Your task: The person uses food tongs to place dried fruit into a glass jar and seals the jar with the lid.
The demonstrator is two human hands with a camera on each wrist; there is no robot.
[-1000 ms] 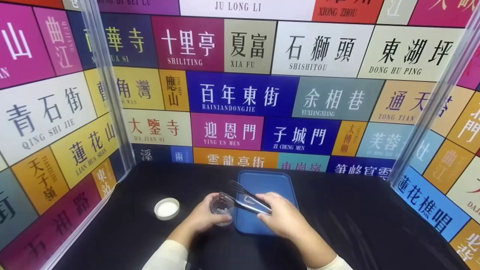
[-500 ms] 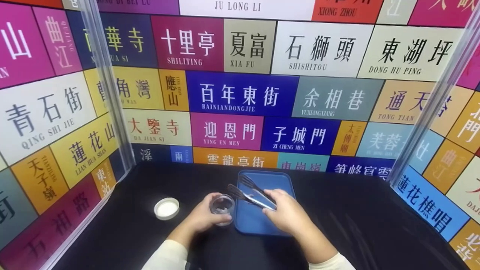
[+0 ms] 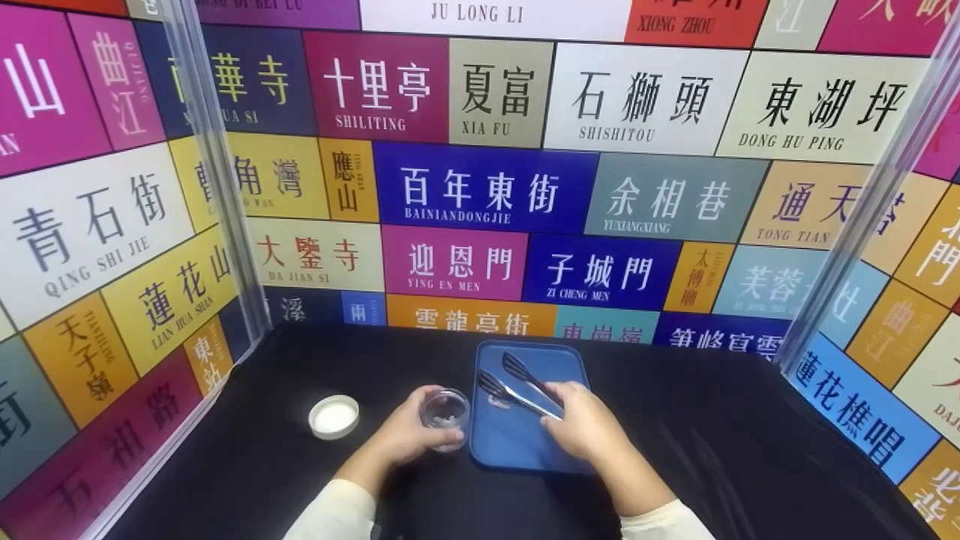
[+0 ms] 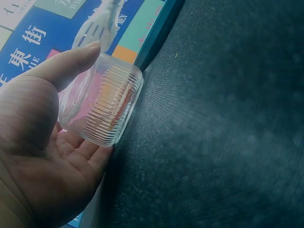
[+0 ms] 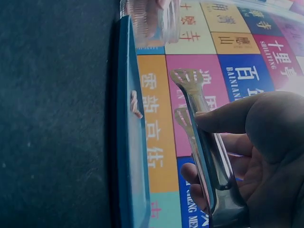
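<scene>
My left hand grips a small clear ribbed jar with thumb and fingers on either side. It stands upright just left of the blue tray, its mouth uncovered. A few small pale pieces lie at the bottom. My right hand holds metal tongs with slotted ends, thumb on one arm and fingers on the other. The tong ends are apart over the tray, with nothing seen between them. On the tray lies a small pinkish-white twisted piece.
A round white lid lies on the black cloth left of the jar. Behind the table rises a wall of coloured panels with printed characters. Clear upright strips mark the corners.
My right hand has carried the tongs from near the jar's mouth rightward over the tray. The tong ends now stand clear of the jar. My left hand and the jar have stayed put.
</scene>
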